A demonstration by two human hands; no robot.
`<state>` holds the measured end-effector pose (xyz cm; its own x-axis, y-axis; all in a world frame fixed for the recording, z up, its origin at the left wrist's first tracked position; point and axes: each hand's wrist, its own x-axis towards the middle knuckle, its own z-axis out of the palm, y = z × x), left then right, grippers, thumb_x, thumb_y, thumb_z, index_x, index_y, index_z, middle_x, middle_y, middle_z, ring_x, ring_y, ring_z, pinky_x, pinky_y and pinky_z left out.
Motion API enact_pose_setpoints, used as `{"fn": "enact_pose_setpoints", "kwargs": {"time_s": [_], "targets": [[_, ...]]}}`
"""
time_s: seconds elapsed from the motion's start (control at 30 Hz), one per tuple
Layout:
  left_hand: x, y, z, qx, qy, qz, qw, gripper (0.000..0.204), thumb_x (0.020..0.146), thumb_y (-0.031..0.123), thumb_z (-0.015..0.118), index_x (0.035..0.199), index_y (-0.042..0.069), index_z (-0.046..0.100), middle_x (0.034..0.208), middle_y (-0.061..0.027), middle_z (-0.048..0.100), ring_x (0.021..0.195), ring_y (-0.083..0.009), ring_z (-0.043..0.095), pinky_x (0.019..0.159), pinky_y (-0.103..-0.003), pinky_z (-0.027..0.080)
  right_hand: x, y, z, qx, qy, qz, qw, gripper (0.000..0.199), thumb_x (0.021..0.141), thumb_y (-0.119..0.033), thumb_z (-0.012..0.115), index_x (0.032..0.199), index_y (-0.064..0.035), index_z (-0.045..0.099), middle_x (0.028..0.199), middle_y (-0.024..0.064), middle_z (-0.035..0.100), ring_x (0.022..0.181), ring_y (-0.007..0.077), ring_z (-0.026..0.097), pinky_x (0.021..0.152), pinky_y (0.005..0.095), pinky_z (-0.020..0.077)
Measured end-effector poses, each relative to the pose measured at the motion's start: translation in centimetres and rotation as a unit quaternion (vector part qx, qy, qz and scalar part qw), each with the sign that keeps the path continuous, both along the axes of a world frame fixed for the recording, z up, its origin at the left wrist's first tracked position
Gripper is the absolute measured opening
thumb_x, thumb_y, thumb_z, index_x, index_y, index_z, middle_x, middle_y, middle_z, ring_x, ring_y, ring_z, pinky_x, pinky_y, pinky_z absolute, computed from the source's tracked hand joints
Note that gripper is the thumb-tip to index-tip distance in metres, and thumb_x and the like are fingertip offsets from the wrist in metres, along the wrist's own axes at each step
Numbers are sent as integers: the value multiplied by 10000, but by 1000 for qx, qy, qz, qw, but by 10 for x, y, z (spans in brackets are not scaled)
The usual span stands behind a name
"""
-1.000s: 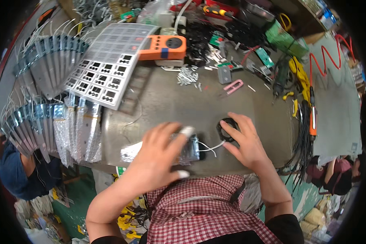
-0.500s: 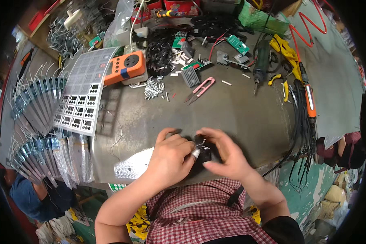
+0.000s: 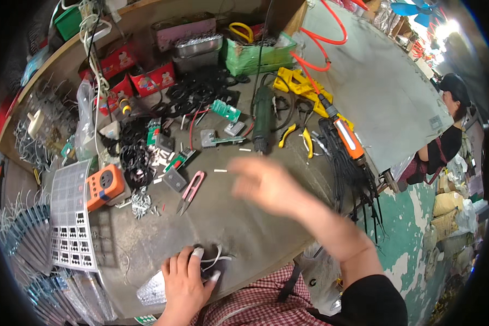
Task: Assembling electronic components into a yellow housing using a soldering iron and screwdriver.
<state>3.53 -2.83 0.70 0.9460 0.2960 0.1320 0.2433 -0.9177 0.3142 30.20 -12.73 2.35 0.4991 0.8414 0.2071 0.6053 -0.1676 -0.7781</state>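
Steadying the silvery, dimpled piece (image 3: 152, 289) at the bench's (image 3: 244, 233) near left seems the step in hand, the left hand (image 3: 185, 280) over it, grip hidden, while the right hand (image 3: 265, 185), fingers too blurred to judge, extends near the green driver (image 3: 262, 117), perhaps calling for a clean grasp.

Free passage between left hand (image 3: 186, 278) and pink snips (image 3: 190, 191) (both obstruct).

Looks like an electronics wkshp: PCBs (image 3: 225, 111), pliers (image 3: 308, 143), corded orange tool (image 3: 348, 138) & blk. cables (image 3: 339, 163) on workbench (image 3: 266, 233).
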Motion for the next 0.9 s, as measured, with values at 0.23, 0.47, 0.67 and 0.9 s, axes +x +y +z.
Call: {"fn": "enact_pose_setpoints", "kwargs": {"time_s": [0.23,0.47,0.67,0.9], "targets": [[0,-1,-2,8,8,25,1000,747,610,231,809,1220,19,432,1226,-175,472,1042,-356,475,922,-493,331,275,1,-59,-163,-379,-304,859,455,810,30,466,1247,-79,535,1347,239,445,1304,394,378,1060,443,352],[-1,13,12,-81,-18,-3,997,989,610,447,834,1356,-2,364,1375,-238,356,1163,-430,437,984,-521,359,187,15,27,285,-69,-344,892,275,916,-47,515,1182,-14,454,1154,239,583,1007,404,602,841,473,507],[15,11,22,-671,-271,94,684,800,758,310,788,1364,6,363,1368,-146,443,1162,-273,526,943,-401,449,1,17,23,138,403,277,861,360,896,-114,641,1205,-37,474,1180,128,601,1083,210,582,900,363,487],[-26,34,14,-627,-398,209,636,479,849,228,695,1174,-17,442,1032,-174,602,876,-350,661,762,-456,560,99,100,-4,-1,-281,50,958,117,788,-96,627,884,-58,682,874,125,617,878,295,608,771,374,499]]}}
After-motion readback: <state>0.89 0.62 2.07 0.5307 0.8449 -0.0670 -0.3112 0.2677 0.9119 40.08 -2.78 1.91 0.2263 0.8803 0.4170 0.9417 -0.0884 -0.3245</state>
